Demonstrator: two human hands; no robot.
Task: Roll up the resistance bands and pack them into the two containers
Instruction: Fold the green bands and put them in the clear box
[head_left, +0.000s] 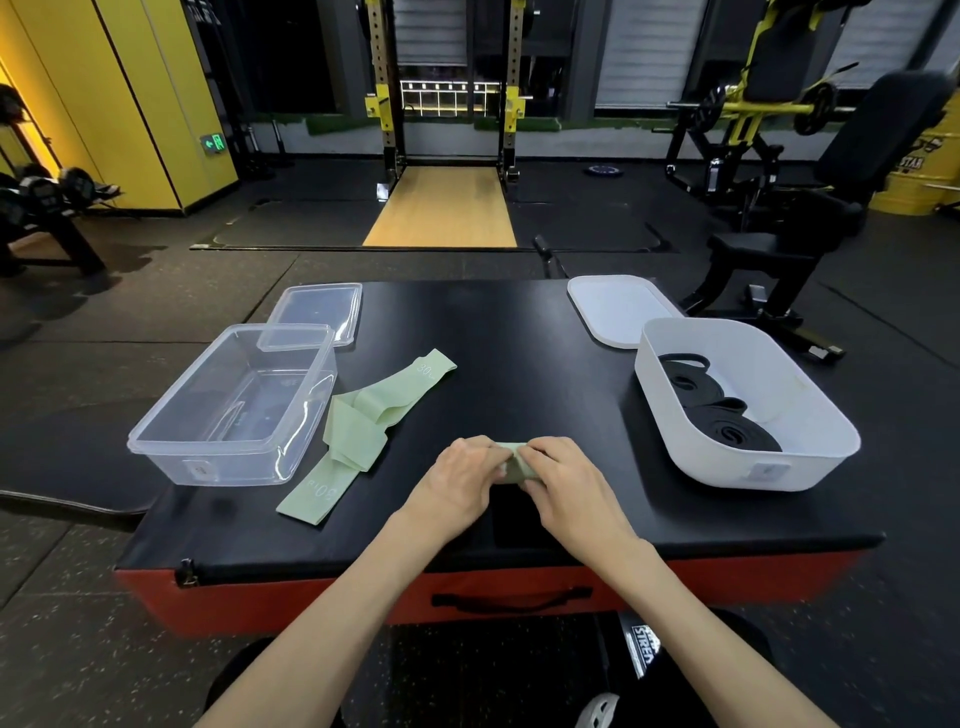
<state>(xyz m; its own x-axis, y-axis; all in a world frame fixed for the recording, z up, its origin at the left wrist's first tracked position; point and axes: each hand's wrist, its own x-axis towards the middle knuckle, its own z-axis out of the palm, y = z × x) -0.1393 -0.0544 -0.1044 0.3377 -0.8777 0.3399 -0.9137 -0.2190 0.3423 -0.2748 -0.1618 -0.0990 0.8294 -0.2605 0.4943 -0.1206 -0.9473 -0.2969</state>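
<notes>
Green band roll (515, 464): long axis near-far.

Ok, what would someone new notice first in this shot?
Probably the left hand and right hand at the near middle of the black pad, fingers pinching a small green roll. Loose green bands lie beside the clear container on the left; the white container on the right holds rolled black bands.
</notes>
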